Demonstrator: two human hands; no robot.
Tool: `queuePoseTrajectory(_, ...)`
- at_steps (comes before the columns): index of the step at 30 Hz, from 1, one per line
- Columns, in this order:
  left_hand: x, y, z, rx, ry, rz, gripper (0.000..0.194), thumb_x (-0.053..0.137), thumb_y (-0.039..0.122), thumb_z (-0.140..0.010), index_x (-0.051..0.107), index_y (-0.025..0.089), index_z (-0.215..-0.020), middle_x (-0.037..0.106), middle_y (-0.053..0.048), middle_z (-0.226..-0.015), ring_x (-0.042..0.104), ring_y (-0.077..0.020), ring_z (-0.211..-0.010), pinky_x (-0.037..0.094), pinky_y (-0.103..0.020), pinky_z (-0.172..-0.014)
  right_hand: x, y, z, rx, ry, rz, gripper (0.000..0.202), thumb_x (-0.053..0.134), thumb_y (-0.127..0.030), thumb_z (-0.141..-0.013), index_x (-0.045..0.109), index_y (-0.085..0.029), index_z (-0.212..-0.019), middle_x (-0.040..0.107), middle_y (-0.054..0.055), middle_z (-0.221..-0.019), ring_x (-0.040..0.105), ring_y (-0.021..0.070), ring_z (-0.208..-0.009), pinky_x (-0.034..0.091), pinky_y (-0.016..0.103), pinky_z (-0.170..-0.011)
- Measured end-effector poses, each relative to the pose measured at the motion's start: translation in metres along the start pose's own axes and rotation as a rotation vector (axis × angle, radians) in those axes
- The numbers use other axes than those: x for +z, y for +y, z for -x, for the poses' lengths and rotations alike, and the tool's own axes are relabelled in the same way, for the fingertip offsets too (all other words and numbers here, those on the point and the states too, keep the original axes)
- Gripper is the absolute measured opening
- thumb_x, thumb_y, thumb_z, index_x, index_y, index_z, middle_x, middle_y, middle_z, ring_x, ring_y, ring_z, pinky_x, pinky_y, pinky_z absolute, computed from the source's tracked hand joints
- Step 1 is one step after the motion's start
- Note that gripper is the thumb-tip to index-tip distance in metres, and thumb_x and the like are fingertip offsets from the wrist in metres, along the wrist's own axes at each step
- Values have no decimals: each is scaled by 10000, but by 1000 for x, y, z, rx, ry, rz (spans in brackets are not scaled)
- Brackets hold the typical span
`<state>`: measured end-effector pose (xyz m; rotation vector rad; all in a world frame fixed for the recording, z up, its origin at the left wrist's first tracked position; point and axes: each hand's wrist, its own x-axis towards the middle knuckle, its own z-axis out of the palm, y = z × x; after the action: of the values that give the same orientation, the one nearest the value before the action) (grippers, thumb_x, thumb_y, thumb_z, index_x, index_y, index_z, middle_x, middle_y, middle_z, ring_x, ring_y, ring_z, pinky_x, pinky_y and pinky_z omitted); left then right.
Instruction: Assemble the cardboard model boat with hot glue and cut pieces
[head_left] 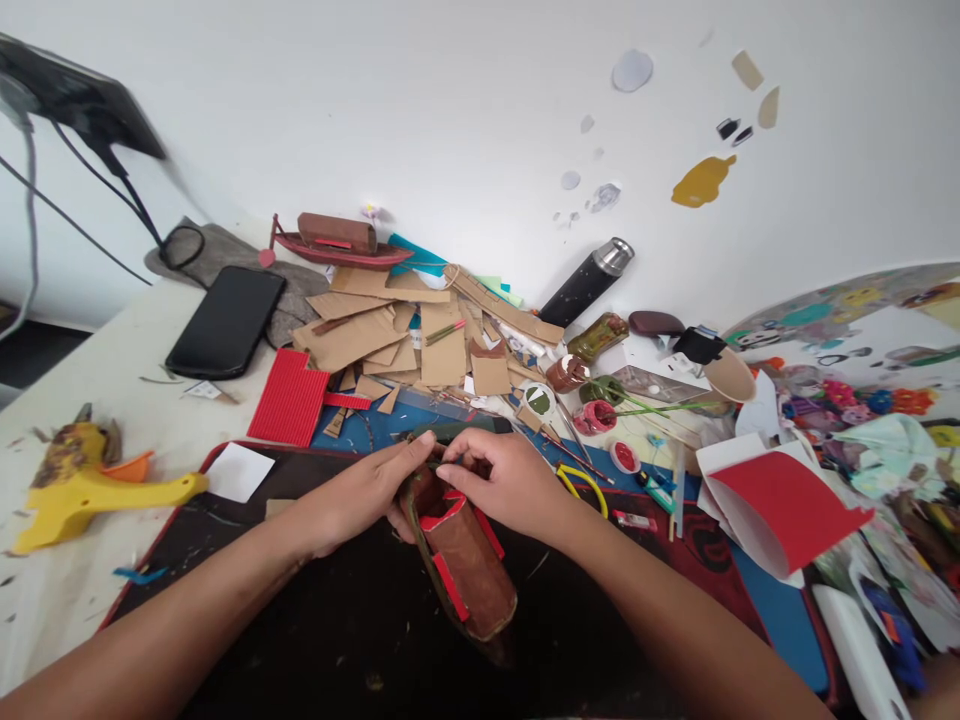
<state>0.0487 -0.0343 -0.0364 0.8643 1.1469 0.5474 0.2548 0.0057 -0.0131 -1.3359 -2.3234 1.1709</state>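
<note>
A small handmade model boat (469, 570) with a brown curved canopy is tilted over the dark mat, its near end pointing down and to the right. Red corrugated strips (450, 587) edge the canopy's sides, and more red shows at its far opening. My left hand (367, 490) is closed round the boat's far end, thumb on top and fingers partly underneath. At that same end, my right hand (517, 480) has thumb and fingers pinched together at the hull, in front of the canopy. Whatever sits between those right fingertips is hidden.
Cardboard scraps (420, 345), a red corrugated sheet (289, 400) and a second model boat (341, 245) lie toward the wall. A yellow glue gun (97, 490) and phone (225, 320) are left. Paint jars (568, 372), yellow-handled scissors (589, 485) and red paper (787, 510) stand right.
</note>
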Motion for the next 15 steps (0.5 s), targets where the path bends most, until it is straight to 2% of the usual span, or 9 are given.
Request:
queuePoseTrajectory(9, 4, 6, 3, 33, 17, -77, 788, 528, 1001, -717, 616, 224, -817, 669, 5, -731, 698, -238, -669, 609, -385, -705, -3, -13, -2, -39, -40, 208, 31, 733, -212, -952, 715, -190, -939, 551, -83, -558, 453, 112, -516, 307, 270, -600)
queuePoseTrajectory(15, 5, 6, 4, 49, 5, -134, 701, 517, 939, -785, 602, 242, -778, 663, 0, -678, 669, -246, -661, 580, -369, -691, -9, -22, -5, -37, -107, 250, 52, 722, -164, -933, 699, -198, -901, 590, -58, -599, 506, 130, -557, 314, 278, -612)
